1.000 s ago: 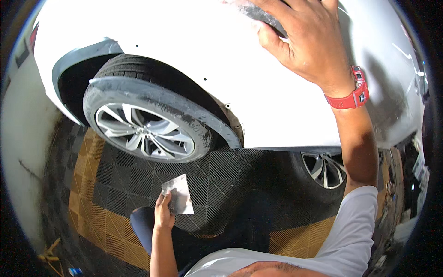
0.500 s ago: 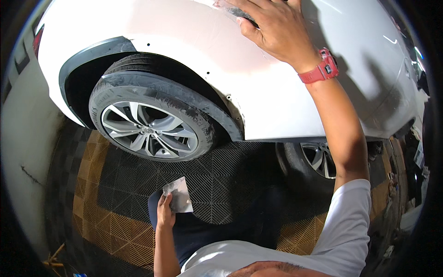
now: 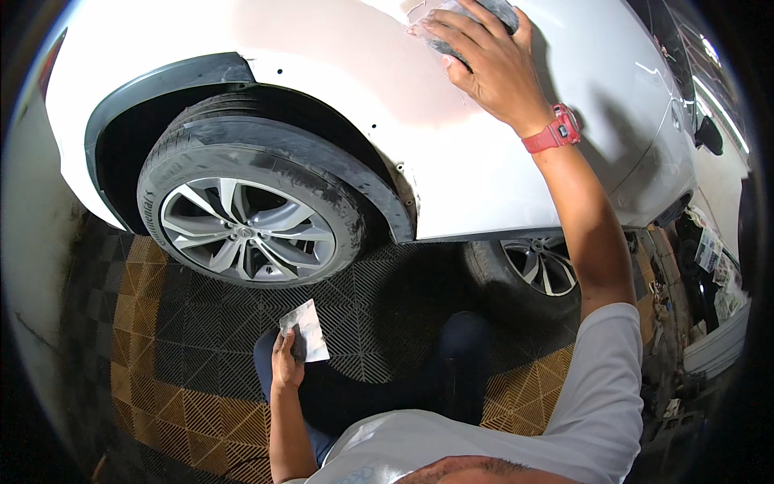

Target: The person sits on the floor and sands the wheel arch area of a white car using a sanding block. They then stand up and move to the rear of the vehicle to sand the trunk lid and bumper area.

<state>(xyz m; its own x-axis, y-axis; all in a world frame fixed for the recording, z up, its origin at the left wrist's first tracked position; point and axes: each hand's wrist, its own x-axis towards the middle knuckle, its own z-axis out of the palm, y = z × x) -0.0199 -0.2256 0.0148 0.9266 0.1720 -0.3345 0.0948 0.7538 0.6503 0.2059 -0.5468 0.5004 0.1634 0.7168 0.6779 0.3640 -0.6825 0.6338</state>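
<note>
My right hand [image 3: 493, 74], with a red watch [image 3: 556, 129] on its wrist, rests on the upper part of a white car's rear side panel [image 3: 355, 48]. Under its spread fingers it presses a dark grey sanding block [image 3: 505, 13] against the panel. Pinkish-beige dull patches and pale smears mark the surface around it. Low over my lap, my left hand [image 3: 286, 365] grips a thin, square whitish sheet [image 3: 314, 329] by one side. Dark grey smudges cover part of that sheet; its exact kind I cannot tell.
Below the panel stands the rear wheel [image 3: 246, 230], with a grey arch trim [image 3: 322, 153] hanging partly loose over the tyre. Farther right is another wheel [image 3: 536, 266]. Black and tan tiles [image 3: 177, 379] cover the floor. Clutter [image 3: 709, 254] lies along the right wall.
My right hand has come slightly lower on the panel, and more of the block shows under the fingers. The view has shifted a little. My left hand still holds the sheet.
</note>
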